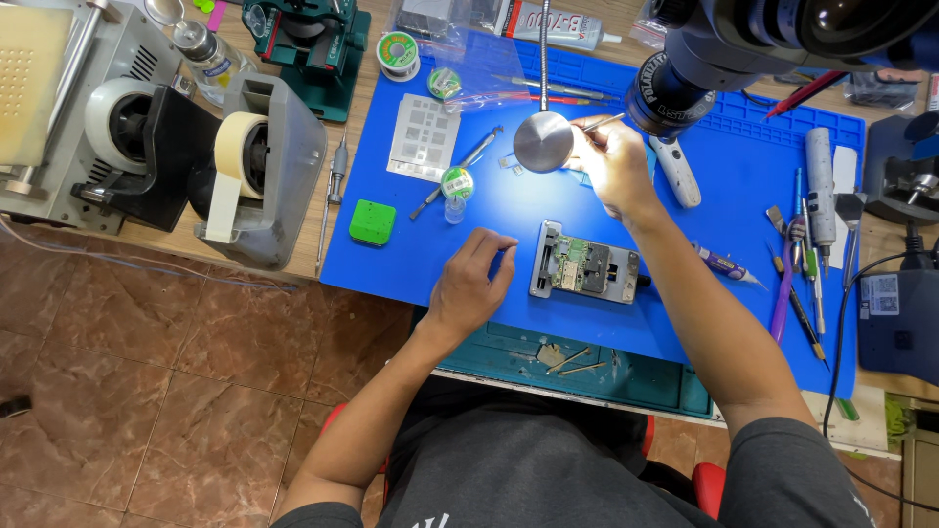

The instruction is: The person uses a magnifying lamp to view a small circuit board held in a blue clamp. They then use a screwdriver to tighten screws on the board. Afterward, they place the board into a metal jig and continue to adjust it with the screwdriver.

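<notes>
The left hand [471, 282] rested curled on the blue mat [743, 166], holding nothing, just beside the clamped circuit board [584, 266]. Farther off, the right hand [614, 164] pinched tweezers [599, 123] beside a round lamp head [543, 142], under the microscope [685, 83].

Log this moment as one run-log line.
left hand: resting on blue mat, beside circuit board holder | right hand: holding tweezers near round metal disc
</notes>
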